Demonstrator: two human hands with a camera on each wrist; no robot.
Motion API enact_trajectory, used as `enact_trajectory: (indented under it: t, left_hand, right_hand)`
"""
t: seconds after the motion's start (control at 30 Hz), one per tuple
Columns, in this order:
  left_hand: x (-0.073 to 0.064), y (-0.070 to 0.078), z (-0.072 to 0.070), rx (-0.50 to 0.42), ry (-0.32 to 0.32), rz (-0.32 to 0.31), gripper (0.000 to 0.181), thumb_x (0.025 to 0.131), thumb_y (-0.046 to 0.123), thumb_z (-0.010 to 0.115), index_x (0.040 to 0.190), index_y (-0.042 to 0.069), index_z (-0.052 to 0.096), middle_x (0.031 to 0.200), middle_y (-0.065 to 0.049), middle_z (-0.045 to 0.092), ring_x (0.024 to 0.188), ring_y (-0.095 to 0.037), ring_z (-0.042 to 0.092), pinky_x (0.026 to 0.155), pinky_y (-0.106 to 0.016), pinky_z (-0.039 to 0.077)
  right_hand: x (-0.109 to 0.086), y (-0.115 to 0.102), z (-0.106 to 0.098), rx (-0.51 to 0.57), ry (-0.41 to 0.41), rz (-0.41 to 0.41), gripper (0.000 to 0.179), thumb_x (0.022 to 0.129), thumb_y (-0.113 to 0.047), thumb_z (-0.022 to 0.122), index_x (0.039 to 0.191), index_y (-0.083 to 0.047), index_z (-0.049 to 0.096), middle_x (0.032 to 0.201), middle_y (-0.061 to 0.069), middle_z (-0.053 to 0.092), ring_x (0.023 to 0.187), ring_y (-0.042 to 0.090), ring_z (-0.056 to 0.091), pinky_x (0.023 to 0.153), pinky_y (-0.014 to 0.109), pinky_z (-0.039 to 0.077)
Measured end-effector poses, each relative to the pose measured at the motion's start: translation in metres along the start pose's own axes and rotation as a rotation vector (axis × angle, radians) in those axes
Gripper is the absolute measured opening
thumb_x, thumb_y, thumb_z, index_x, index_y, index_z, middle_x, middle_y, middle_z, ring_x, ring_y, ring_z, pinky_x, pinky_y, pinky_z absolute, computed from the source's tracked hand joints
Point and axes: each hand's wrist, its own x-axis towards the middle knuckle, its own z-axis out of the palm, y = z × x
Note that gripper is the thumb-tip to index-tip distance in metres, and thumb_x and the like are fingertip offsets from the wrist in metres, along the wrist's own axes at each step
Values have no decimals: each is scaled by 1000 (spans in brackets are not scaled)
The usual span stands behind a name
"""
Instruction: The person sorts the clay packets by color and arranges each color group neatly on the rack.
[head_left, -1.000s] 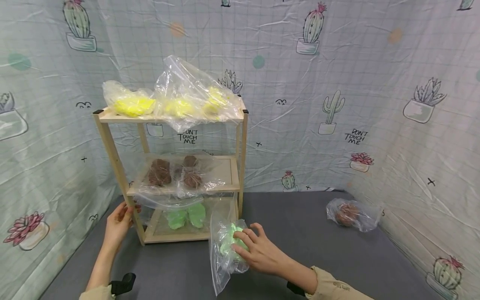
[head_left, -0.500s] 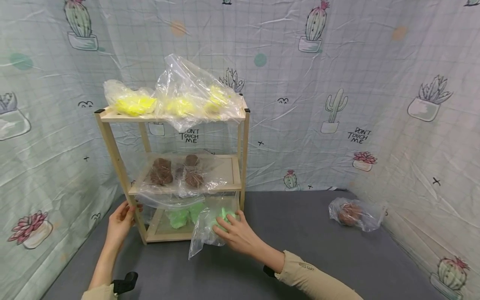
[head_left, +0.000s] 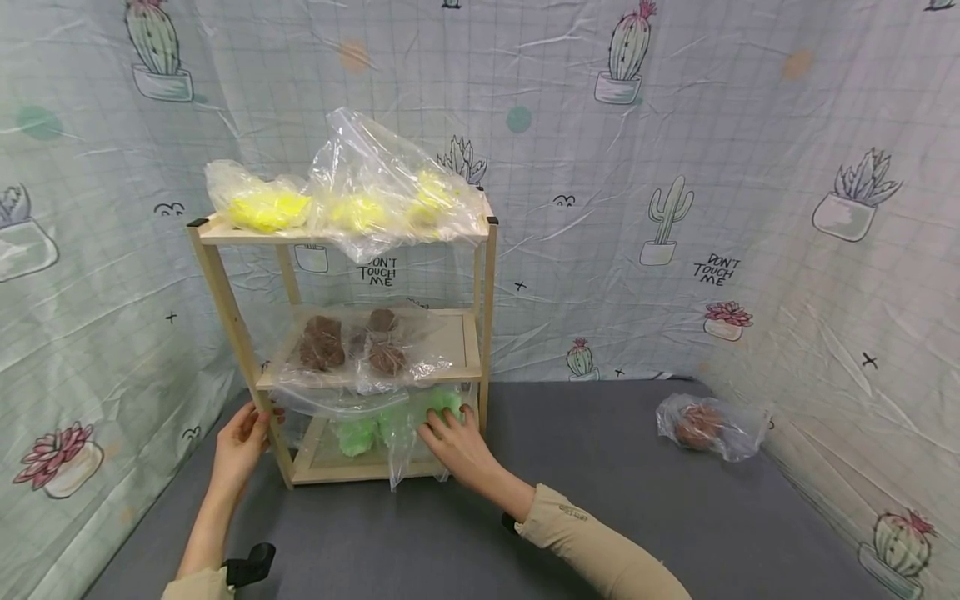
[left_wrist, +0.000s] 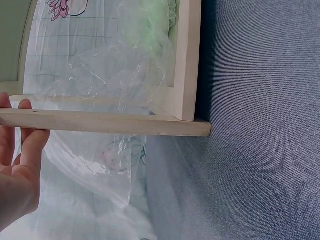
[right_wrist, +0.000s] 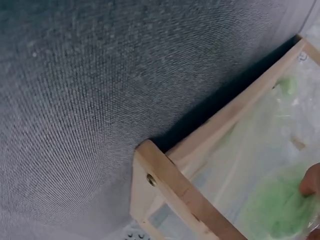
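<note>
A three-tier wooden shelf rack (head_left: pixel 232 323) stands on the grey cloth. My left hand (head_left: pixel 237 442) grips its left front post (left_wrist: pixel 110 123), the thumb on one side and fingertips on the other. At the right end of the bottom tier, my right hand (head_left: pixel 461 447) holds a clear zip bag with a light green lump (head_left: pixel 446 401). In the right wrist view a fingertip (right_wrist: pixel 312 181) presses on the green lump (right_wrist: pixel 275 207); most of that hand is out of frame. Farther left on the same tier lie bagged green lumps (head_left: pixel 356 437), partly behind hanging plastic.
Bagged brown lumps (head_left: pixel 322 343) lie on the middle tier, their plastic drooping over its front edge. Bagged yellow lumps (head_left: pixel 270 212) cover the top tier. Off to the right, a bag with a reddish-brown lump (head_left: pixel 699 427) lies on the grey cloth (head_left: pixel 585 467). Patterned sheeting (head_left: pixel 558 275) encloses the area.
My right hand has carried the bagged green lump from in front of the rack, leftward and inward, onto the bottom tier's right end. My left hand stays on the post.
</note>
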Motion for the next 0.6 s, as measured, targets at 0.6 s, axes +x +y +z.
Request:
enact_trajectory:
  t: [0.6]
  left_hand:
    - [1,-4,0,-52,8,14,23,93,15,43,111,26,51,90,22,60,84,10,57,67,-7,45]
  right_hand:
    - [-9,-9,13,80,-361,100,21,83,-31,59,99,-17,57,104,-1,56,78,13,56,72,42,46]
